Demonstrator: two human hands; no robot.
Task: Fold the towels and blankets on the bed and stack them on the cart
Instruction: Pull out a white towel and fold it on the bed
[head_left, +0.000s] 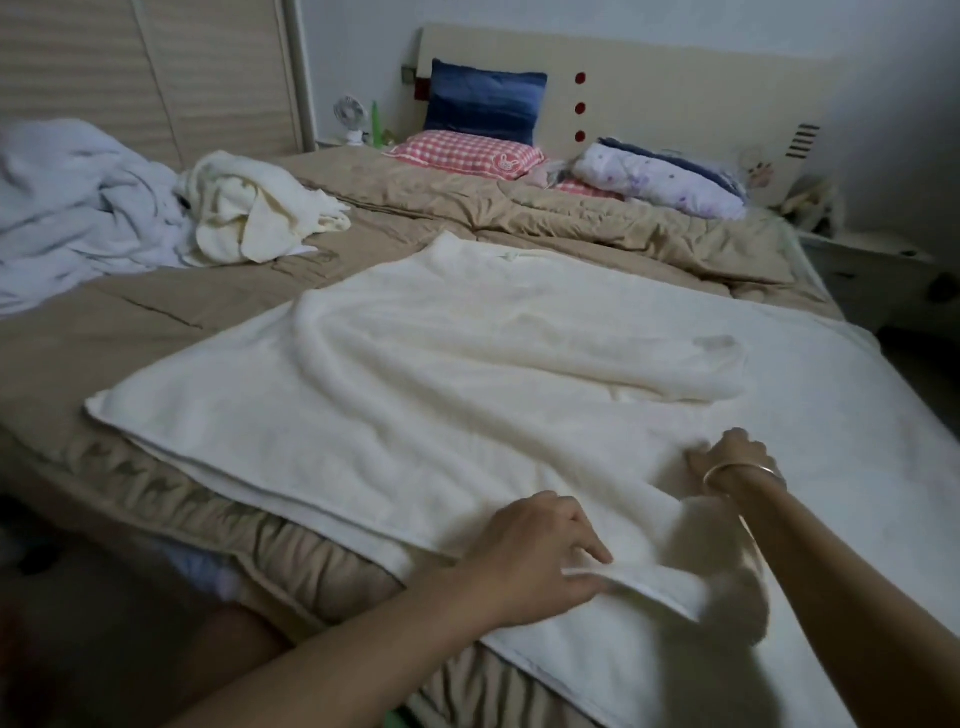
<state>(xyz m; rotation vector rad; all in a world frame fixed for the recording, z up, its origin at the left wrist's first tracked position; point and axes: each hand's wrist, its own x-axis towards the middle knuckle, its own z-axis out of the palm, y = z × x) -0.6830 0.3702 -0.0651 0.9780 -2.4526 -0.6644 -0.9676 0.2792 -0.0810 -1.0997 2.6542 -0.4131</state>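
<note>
**Towel edge lifted at the near side**

My left hand (540, 551) pinches the near edge of the towel (467, 364), which lies spread across the near part of the bed (156, 317). My right hand (737, 460) rests curled on the towel, blurred; I cannot tell its grip.

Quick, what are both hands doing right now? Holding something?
Left hand: pinches the near edge of the white towel.
Right hand: on the same towel, fingers hidden, grip cannot be told.
</note>
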